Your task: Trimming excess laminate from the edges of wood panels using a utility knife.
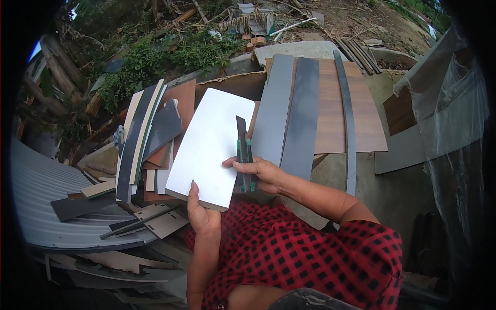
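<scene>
The white board (206, 144) is tilted in front of my body, near edge in my left hand (204, 214). The left thumb presses on the upper face; the left fingers are hidden beneath. My right hand (261, 173) pinches the green-and-black knife (242, 150), blade pointing away from me, over the board's right side. Blade contact cannot be determined. To the right: two grey panels (301, 119) and a brown sheet (361, 119). To the left: stacked offcuts (135, 139).
</scene>
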`<state>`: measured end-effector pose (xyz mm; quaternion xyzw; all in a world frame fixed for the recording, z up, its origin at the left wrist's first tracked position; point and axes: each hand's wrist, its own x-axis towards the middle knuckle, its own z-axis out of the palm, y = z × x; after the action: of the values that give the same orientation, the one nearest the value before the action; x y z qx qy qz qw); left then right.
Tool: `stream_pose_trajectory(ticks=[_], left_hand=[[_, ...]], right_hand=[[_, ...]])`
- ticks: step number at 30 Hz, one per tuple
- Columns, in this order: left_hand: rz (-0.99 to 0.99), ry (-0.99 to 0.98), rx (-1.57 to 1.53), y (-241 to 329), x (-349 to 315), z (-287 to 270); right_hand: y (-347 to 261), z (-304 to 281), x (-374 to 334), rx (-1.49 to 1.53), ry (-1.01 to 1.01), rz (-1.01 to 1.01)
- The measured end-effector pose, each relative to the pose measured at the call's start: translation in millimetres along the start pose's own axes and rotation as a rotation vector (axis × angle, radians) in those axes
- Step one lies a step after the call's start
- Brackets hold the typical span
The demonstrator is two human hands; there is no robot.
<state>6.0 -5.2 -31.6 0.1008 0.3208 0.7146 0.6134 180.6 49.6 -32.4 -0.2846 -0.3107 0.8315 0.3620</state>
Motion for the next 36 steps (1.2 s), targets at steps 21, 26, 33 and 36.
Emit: stream_pose_trajectory(ticks=[21,26,33,36], left_hand=[[-0.601,-0.316,0.264,-43.9,14.4,7.3],[-0.59,-0.287,0.178,-59.5,12.4,2.7],[-0.615,-0.273,0.175,-68.8,6.8,-3.9],[-0.634,-0.26,0.174,-74.6,4.3,-3.0]], right_hand=[[-57.0,-83.8,-64.4,-0.232,0.29,-0.136],[-79.6,-92.8,-83.7,-0.287,0.322,-0.119],[-93.2,-197.6,-109.5,-1.747,1.239,-0.2],[-93.3,-219.7,-111.0,-1.779,1.414,-0.061]])
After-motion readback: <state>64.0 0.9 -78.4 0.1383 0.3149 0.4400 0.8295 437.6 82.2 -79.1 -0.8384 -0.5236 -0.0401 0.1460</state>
